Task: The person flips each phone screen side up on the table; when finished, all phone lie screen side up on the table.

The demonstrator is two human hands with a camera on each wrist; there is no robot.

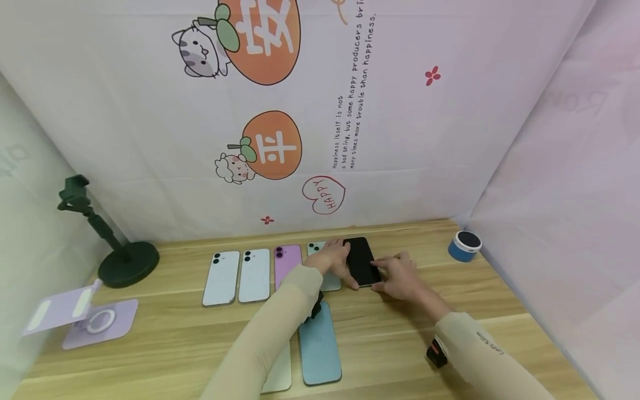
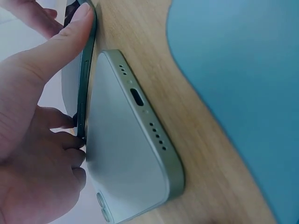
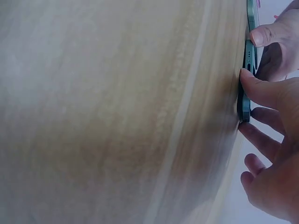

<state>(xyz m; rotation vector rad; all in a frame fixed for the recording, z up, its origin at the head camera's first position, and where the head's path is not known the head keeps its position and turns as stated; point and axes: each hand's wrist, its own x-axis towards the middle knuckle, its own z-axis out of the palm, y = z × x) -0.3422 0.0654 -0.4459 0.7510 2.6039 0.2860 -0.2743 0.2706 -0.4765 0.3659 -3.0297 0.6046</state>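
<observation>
A smartphone [image 1: 361, 260] with a black screen facing up and a dark green frame lies at the right end of a row of phones. My left hand [image 1: 331, 260] grips its left long side, thumb near the lower corner and fingers toward the top. At the lower right corner, my right hand [image 1: 399, 276] pinches the same phone, with the thumb at the bottom edge and fingers on the right side; the right wrist view shows this phone's green edge [image 3: 247, 60] between them. Under my left wrist lies a light green phone [image 2: 126, 144], back up and partly covered.
Left along the row are a purple phone [image 1: 287, 262] and two white phones [image 1: 255, 276]. Nearer me lie a blue phone [image 1: 320, 350] and a pale phone [image 1: 281, 372], partly behind my sleeve. A dark green stand [image 1: 128, 264], a lilac folding stand [image 1: 122, 319] and a blue speaker [image 1: 463, 248] flank them.
</observation>
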